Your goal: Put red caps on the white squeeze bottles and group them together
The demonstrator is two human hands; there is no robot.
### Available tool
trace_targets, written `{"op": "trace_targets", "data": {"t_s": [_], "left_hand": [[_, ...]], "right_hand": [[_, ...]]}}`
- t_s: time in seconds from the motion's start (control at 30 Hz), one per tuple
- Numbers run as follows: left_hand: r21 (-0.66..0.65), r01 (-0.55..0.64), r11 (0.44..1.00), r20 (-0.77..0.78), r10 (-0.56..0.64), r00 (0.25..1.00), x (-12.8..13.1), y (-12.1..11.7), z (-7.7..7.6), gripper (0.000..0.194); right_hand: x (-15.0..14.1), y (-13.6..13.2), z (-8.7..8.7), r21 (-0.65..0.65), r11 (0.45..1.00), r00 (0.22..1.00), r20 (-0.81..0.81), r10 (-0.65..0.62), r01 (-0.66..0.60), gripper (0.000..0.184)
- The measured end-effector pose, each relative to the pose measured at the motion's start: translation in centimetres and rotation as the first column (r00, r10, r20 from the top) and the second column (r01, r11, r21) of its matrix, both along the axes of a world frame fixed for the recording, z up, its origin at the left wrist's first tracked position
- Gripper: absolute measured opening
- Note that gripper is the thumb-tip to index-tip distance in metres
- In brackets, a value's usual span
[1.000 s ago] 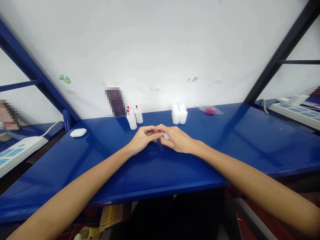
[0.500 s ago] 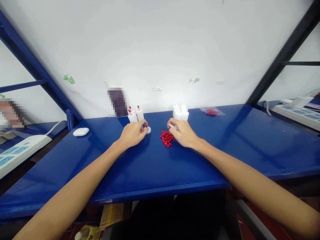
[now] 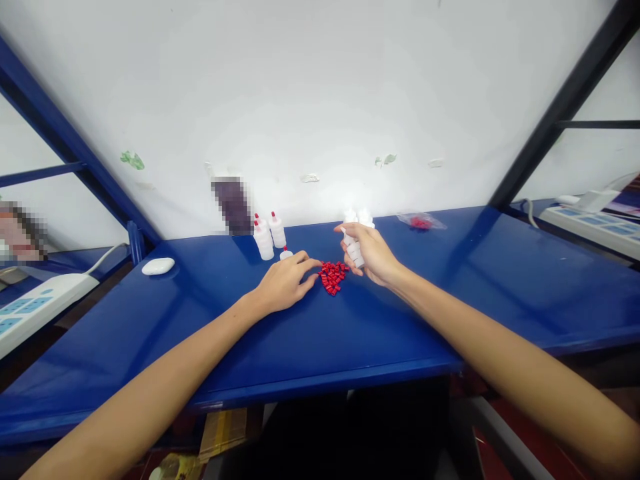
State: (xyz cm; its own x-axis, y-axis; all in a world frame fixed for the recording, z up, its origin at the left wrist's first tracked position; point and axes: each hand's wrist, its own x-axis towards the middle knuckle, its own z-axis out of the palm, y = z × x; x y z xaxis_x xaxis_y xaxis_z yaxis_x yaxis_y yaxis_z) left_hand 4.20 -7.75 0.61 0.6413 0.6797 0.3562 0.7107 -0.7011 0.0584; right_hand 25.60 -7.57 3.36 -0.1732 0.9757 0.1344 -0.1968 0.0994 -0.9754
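A small heap of red caps [image 3: 332,277] lies on the blue table [image 3: 310,340]. My left hand [image 3: 287,281] rests at the heap's left side, thumb and fingers apart, fingertips at the caps. In my right hand [image 3: 376,252] is a white squeeze bottle [image 3: 355,252], tilted, its uncapped nozzle pointing up and left. Just behind my left hand stands a red-capped bottle [image 3: 285,253], mostly hidden by the hand. Further left are several more red-capped white bottles [image 3: 265,244], upright. White bottles without red caps [image 3: 357,215] stand behind my right hand, partly covered by it.
A clear plastic bag with red caps [image 3: 421,222] lies at the back right. A white rounded case [image 3: 158,266] is at the left. Power strips [image 3: 37,305] sit beyond the table's left and right sides. A wall and slanted metal posts [image 3: 553,100] bound the back.
My hands have parted. My left hand set down a red-capped bottle by the others, let go and moved right to the caps. My right hand has lifted a white bottle from the right-hand group.
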Motion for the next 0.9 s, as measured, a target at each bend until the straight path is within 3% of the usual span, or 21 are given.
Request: {"op": "trace_targets", "data": {"t_s": [0.23,0.47,0.6,0.7,0.8,0.9], "left_hand": [[-0.124,0.059,0.991,0.056,-0.053,0.997,0.0,0.4,-0.5,0.031],[-0.162,0.089,0.983,0.112,-0.071,0.991,0.1,0.6,-0.4,0.025],[-0.161,0.071,0.984,0.140,-0.049,0.989,0.1,0.6,-0.4,0.022],[-0.167,0.053,0.985,0.267,-0.006,0.964,0.3,0.6,-0.4,0.030],[-0.323,0.067,0.944,0.527,0.120,0.841,0.6,0.6,-0.1,0.032],[-0.480,0.232,0.846,0.748,0.257,0.612,1.0,0.5,0.1,0.034]], "right_hand": [[0.5,0.1,0.3,-0.059,0.993,0.995,-0.027,-0.101,0.099,0.019],[0.5,0.1,0.5,-0.153,0.988,0.998,-0.059,-0.029,0.019,0.014],[0.3,0.4,0.0,-0.038,0.999,0.999,0.041,0.003,-0.002,0.015],[0.3,0.1,-0.5,0.171,0.983,0.964,0.265,0.018,-0.065,0.019],[0.2,-0.8,-0.7,0.411,0.897,0.845,0.527,-0.091,-0.160,0.017],[-0.1,-1.6,-0.8,0.515,0.818,0.748,0.641,-0.170,-0.256,0.025]]}}
